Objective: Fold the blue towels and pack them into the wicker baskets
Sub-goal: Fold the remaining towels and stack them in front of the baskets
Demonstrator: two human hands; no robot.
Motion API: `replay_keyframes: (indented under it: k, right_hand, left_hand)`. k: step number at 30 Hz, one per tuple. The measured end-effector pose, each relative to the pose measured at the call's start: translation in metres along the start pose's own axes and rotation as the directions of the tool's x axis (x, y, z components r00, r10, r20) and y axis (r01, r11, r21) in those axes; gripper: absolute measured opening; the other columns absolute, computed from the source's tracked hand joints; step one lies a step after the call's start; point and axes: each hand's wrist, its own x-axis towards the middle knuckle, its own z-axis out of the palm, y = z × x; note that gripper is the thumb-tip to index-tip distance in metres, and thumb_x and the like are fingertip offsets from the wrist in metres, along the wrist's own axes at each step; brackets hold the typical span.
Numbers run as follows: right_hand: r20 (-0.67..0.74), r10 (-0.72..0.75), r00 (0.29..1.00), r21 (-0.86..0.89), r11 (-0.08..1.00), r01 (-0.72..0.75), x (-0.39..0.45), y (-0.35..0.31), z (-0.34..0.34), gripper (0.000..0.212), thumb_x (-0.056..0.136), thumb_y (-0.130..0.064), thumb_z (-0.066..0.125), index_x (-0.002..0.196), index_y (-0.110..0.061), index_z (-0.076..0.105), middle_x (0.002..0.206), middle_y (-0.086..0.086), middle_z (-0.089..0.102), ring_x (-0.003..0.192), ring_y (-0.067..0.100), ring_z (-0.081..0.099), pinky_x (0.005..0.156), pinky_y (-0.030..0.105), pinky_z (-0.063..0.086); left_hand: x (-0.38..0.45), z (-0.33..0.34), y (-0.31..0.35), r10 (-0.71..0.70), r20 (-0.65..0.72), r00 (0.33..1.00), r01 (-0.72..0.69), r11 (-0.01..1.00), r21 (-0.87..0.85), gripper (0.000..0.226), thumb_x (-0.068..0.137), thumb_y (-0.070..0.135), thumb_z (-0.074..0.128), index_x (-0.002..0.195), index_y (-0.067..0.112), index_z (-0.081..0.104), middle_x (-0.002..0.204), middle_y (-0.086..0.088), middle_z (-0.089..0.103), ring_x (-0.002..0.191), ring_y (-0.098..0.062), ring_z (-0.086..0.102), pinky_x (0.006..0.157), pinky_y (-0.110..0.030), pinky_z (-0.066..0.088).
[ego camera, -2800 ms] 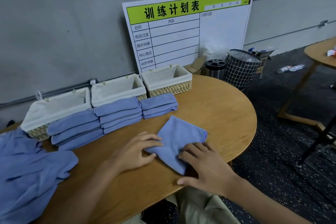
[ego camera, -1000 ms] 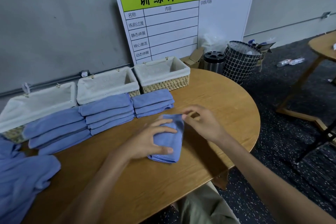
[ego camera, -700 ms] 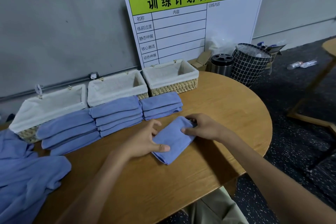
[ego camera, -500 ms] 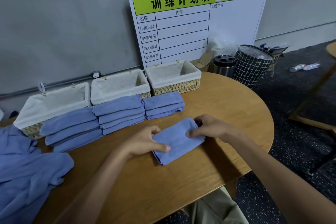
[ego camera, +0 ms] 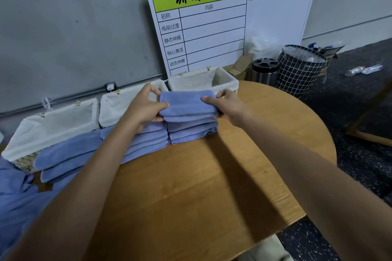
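1. We find the folded blue towel (ego camera: 187, 104) held at both short ends, directly above the right-hand stack of folded towels (ego camera: 192, 130); whether it already rests on that stack we cannot tell.
2. The left hand (ego camera: 146, 108) grips the towel's left end, thumb on top and fingers curled beneath. Its fingertips are hidden under the cloth.
3. The right hand (ego camera: 224, 105) grips the right end in the same way; the fingers below are likewise out of sight.
4. The middle stack of folded towels (ego camera: 148, 140) is largely covered by the left forearm. The left stack of folded towels (ego camera: 67, 152) lies just beside it.
5. Three lined wicker baskets stand behind the stacks along the table's far edge: right basket (ego camera: 224, 80), middle basket (ego camera: 114, 108), left basket (ego camera: 53, 123). The middle one is partly screened by the left hand; no towel shows in the visible parts.
6. A heap of unfolded blue towels (ego camera: 14, 201) is cut off at the left edge.
7. The wooden table (ego camera: 201, 186) carries all of the above.
8. Behind it, a schedule board (ego camera: 222, 25) leans on the wall, its lower edge hidden by the baskets. A metal canister (ego camera: 265, 71) and a grid-patterned bin (ego camera: 299, 70) stand on the floor, partly hidden by the table.
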Motion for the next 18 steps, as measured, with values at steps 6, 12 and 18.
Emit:
replay_keyframes:
  k: [6, 12, 18]
  right_hand:
    - [0.004, -0.08, 0.997, -0.161, 0.984, 0.08, 0.034, 0.021, 0.012, 0.034, 0.082, -0.019, 0.082, 0.08, -0.012, 0.049, 0.062, 0.003, 0.045, 0.05, 0.02, 0.043, 0.042, 0.028, 0.042]
    - [-0.031, -0.218, 0.975, -0.22, 0.953, 0.206, 0.038, 0.044, 0.015, 0.027, 0.085, -0.024, 0.078, 0.084, -0.011, 0.054, 0.056, 0.004, 0.045, 0.046, 0.018, 0.04, 0.042, 0.031, 0.039]
    - [-0.003, -0.219, 0.976, -0.266, 0.941, 0.21, 0.037, 0.05, 0.015, 0.024, 0.088, -0.021, 0.076, 0.083, -0.009, 0.055, 0.049, 0.002, 0.047, 0.033, 0.013, 0.037, 0.036, 0.029, 0.039]
  left_hand:
    - [0.014, 0.015, -0.025, 0.128, 0.048, 0.991, -0.137, 0.917, 0.376, 0.028, 0.09, 0.005, 0.063, 0.108, 0.018, 0.045, 0.08, -0.004, 0.049, 0.058, -0.026, 0.059, 0.043, -0.019, 0.05]
    - [0.019, 0.024, -0.039, 0.21, -0.004, 0.978, -0.175, 0.822, 0.542, 0.011, 0.094, 0.015, 0.06, 0.1, 0.023, 0.064, 0.108, -0.012, 0.05, 0.057, -0.026, 0.066, 0.067, -0.042, 0.059]
    - [0.009, 0.035, -0.04, 0.343, 0.034, 0.939, -0.228, 0.544, 0.808, 0.015, 0.096, 0.023, 0.061, 0.106, 0.017, 0.07, 0.13, -0.008, 0.049, 0.077, -0.027, 0.055, 0.064, -0.034, 0.041]
